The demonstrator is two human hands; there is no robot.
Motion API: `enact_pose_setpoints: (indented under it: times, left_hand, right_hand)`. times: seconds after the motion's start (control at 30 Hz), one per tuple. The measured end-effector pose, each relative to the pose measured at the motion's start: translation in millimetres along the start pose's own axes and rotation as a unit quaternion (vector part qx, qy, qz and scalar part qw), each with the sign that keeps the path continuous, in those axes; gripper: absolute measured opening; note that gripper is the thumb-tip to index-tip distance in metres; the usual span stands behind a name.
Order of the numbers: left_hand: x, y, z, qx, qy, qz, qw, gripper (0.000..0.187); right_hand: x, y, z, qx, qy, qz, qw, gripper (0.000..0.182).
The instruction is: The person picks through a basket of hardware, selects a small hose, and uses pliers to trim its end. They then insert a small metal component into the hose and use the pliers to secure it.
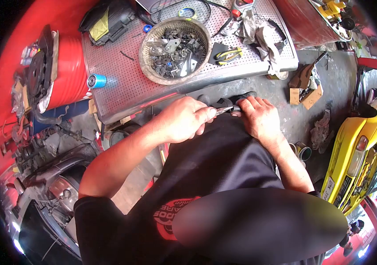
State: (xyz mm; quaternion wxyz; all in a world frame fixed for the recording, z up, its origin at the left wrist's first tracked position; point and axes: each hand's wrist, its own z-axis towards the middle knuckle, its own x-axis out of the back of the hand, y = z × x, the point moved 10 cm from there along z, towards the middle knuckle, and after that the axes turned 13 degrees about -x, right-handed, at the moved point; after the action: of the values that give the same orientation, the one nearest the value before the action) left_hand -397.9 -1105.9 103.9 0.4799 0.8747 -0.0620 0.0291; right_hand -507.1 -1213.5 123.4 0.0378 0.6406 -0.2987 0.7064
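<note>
My left hand (187, 118) is closed in front of the dark shirt, around pliers whose tapered metal jaws (224, 109) stick out past the thumb. Close beside it, my right hand (259, 115) pinches a small grey metal piece (236, 113), right at the tip of the jaws. Most of that piece is hidden by the fingers. Beyond both hands lies the perforated metal table (122, 95). On it stands a round metal basin (145, 66) full of small metal parts. Yellow-and-black pliers (228, 55) lie on a dark piece right of the basin.
A blue can (96, 81) stands at the table's left edge, beside a red drum (69, 66). Grey rags (259, 37) lie at the table's right end. On the floor to the right is a cardboard box (307, 95), with a yellow car (352, 150) farther along.
</note>
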Motion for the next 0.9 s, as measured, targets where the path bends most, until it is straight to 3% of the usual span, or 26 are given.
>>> enact_pose_setpoints:
  times: [0.4, 0.6, 0.7, 0.83, 0.9]
  left_hand:
    - [-4.0, 6.2, -2.2, 0.006, -0.027, -0.01, 1.0, 0.045]
    - [-5.6, 0.3, -2.8, 0.032, -0.036, 0.048, 0.998, 0.041]
    - [-11.6, -5.8, -1.2, 0.066, -0.034, 0.001, 0.997, 0.038]
    - [-22.9, -11.6, 3.0, 0.026, -0.021, 0.019, 0.999, 0.035]
    - [-22.7, -0.6, 2.5, -0.046, -0.005, 0.134, 0.99, 0.034]
  right_hand:
    - [2.2, 1.2, -4.1, 0.007, -0.009, 0.109, 0.994, 0.03]
    - [6.4, -9.9, -7.5, 0.056, -0.013, 0.025, 0.998, 0.03]
    - [9.6, -14.3, -5.7, 0.074, -0.007, 0.004, 0.997, 0.031]
    - [0.6, -11.3, -11.9, 0.119, -0.045, 0.018, 0.992, 0.03]
    - [-3.7, -9.7, -14.1, 0.118, -0.067, 0.055, 0.989, 0.03]
